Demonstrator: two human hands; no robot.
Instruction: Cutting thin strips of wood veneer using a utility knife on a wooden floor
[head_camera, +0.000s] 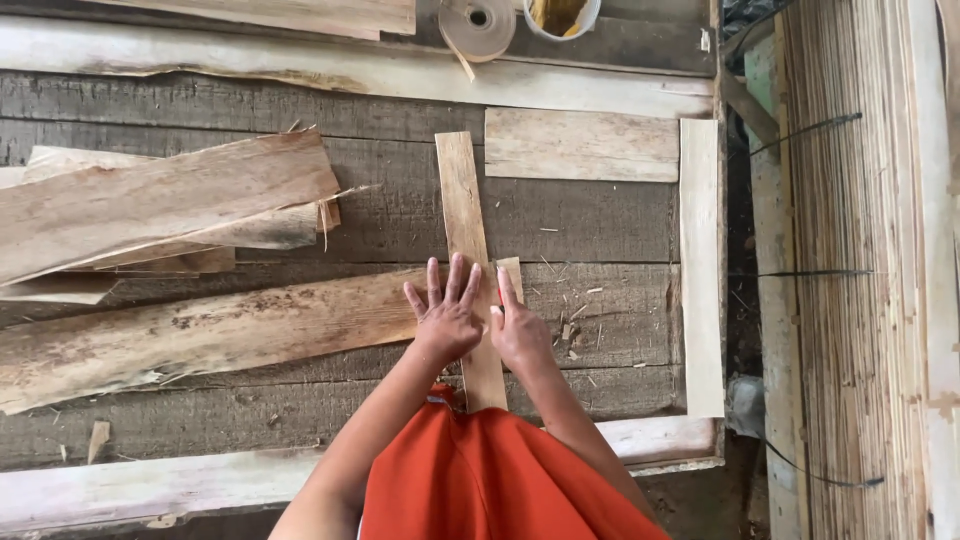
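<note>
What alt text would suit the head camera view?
Two bare hands, left hand and right hand, press flat on a narrow pale upright veneer strip beside a long weathered sheet of thin wood on a dark plank workbench.

plank workbench (600, 235) | veneer strips (465, 215), tape roll (478, 22), white cup (560, 18)

Left hand (446, 312), right hand (518, 333) flat on narrow veneer strip (462, 205) (upright), workbench (590, 240).

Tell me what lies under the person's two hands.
The left hand presses on a long veneer sheet; the right hand on an upright narrow strip. The sheet-strip join under the palms is covered.
</note>
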